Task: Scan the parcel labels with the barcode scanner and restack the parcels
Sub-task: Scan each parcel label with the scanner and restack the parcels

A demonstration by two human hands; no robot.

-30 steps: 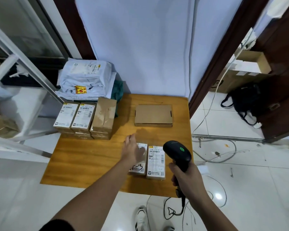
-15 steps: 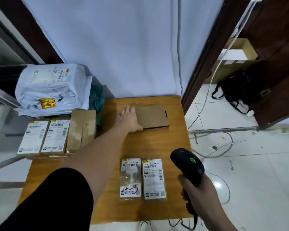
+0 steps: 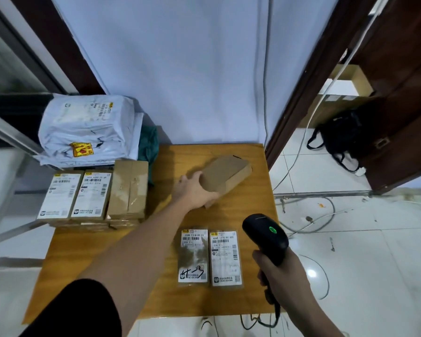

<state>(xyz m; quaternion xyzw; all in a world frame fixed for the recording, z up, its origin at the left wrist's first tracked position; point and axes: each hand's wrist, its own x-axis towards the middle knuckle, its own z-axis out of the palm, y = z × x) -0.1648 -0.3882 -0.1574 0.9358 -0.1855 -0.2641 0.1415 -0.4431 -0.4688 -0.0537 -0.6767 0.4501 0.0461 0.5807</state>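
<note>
Closest to the camera, lower right of the frame, the right hand point(image 3: 281, 276) is wrapped tight around the grip of a black barcode scanner point(image 3: 265, 235), green light glowing on top of its head, cable dangling off the bottom. Just left of it, two slim parcels point(image 3: 210, 257) lie flat side by side on the wooden table point(image 3: 88, 263), touching, both label-up with barcodes near the top; the left one has black handwriting scrawled near its bottom. Further up, mid-frame, the left hand point(image 3: 195, 190) grips the near edge of a plain brown cardboard box point(image 3: 225, 175), which sits tilted, one end lifted off the table, no label showing. Over at the left edge, a stack of labelled boxes point(image 3: 93, 198) sits, and behind that in the upper left a pile of white poly mailers point(image 3: 88, 132).
</note>
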